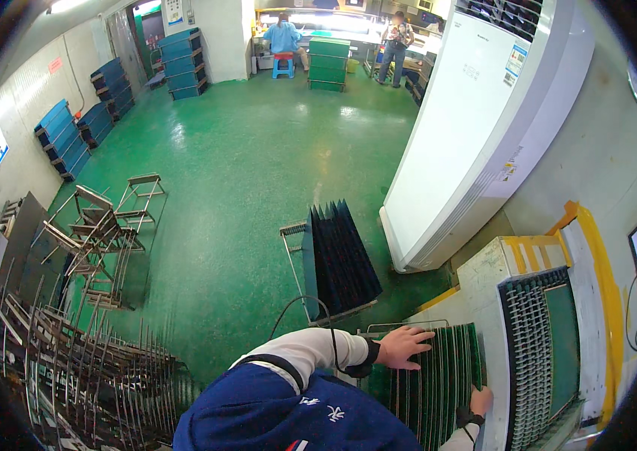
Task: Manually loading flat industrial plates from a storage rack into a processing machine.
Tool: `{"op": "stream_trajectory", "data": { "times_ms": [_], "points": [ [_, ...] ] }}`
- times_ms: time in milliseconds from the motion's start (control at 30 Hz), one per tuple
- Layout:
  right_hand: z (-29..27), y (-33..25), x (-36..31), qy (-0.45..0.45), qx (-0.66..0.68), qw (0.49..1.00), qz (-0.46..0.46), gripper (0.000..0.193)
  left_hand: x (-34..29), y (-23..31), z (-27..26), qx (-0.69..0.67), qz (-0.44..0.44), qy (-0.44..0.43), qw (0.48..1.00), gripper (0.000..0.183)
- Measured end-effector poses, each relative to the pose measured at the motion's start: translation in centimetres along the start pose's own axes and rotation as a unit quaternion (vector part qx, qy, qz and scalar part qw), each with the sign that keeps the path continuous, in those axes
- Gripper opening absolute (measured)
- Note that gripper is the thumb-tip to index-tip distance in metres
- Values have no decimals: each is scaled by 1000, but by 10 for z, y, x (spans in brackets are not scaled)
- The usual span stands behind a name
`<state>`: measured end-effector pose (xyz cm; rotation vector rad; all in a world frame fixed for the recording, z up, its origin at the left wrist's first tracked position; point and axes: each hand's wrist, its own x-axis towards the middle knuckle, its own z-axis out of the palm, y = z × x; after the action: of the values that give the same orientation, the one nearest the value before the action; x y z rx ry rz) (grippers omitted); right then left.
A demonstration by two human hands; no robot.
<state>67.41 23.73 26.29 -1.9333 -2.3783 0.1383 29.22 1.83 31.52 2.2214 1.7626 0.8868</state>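
- Left hand (405,347): fingers spread apart, laid over the panel tops near the far left corner of the rack; nothing is seen pinched between them.
- Right hand (481,401): fingers bent at the rack's right edge, against the outermost panels; their tips are hidden, so whether they clamp a panel cannot be told.
- Row of thin, dark green, flat panels (427,387): standing on edge side by side between the two hands, filling the rack from left edge to right, with narrow gaps between.
- Thin metal wire rack (406,325): holds the panels; its rail shows along the far edge, beyond the left hand.
- Handling, as a judgement: the panels are best steadied with a flat, light palm and gripped by their edges, one at a time; uneven pressure could lean neighbours together or scrape their faces.
- Grey roller conveyor (530,361): just beside the rack's right edge, set in a pale housing edged with yellow tape.
- Upright dark blue panels (341,259): in a second frame on the glossy green floor (220,195), beyond the rack's far left corner.
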Motion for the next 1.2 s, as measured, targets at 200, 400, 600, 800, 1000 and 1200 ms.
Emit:
{"op": "stream_trajectory", "data": {
  "times_ms": [200,400,600,800,1000,1200],
  "points": [
    [-35,-35,-16,-34,26,999,8,35,-1,-1,0,5,-3,4,1000,64],
    [-17,-16,-8,-19,12,1000,8,37,-1,0,0,-1,-4,0,1000,63],
    [0,-4,-2,29,2,1000,1,34,-1,1,-1,-6,-3,1,1000,63],
    [-4,-4,-2,-1,6,1000,10,33,0,1,-1,-1,-4,-4,1000,64],
    [-16,-15,-8,-17,11,1000,16,33,1,0,1,6,-8,-7,1000,64],
    [-23,-22,-11,-21,28,999,1,32,-1,0,0,-1,-7,-1,1000,63]
  ]
}}
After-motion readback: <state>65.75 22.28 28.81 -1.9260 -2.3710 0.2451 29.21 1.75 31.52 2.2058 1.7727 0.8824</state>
